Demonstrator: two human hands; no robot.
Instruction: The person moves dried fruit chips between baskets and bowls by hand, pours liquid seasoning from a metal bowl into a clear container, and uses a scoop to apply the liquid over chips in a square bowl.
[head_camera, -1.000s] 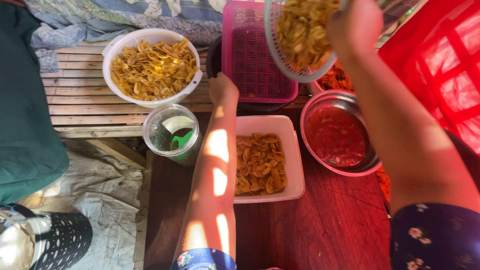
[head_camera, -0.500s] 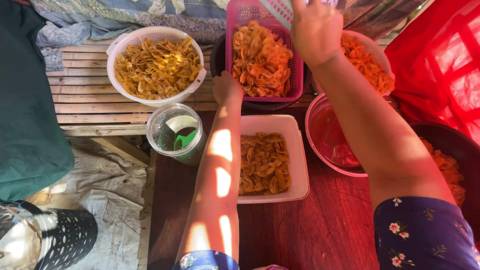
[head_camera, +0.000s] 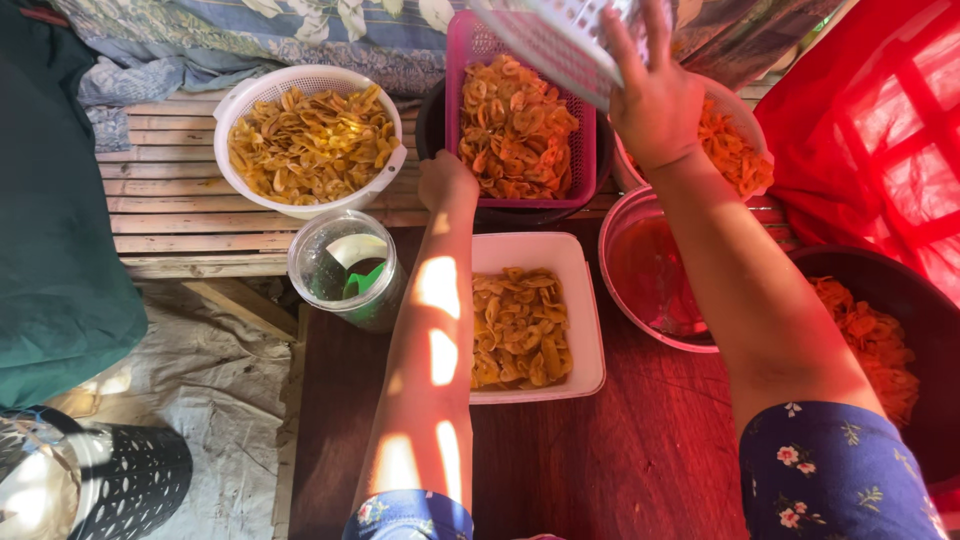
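Pink basket (head_camera: 520, 125) of chips sits behind the white tray, our left hand (head_camera: 447, 182) gripping its rim, right hand (head_camera: 650, 105) clamped on the tilted white strainer (head_camera: 560, 40), so we'd tip slowly over the middle.

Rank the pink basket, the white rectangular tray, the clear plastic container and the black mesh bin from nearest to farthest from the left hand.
1. Pink basket: touching the left hand, just right of it.
2. White rectangular tray: directly below.
3. Clear plastic container: lower left.
4. Black mesh bin: far bottom-left corner.

Pink rectangular basket (head_camera: 470, 60) heaped with orange chips, upright; white perforated strainer (head_camera: 545, 45) tilted above it.
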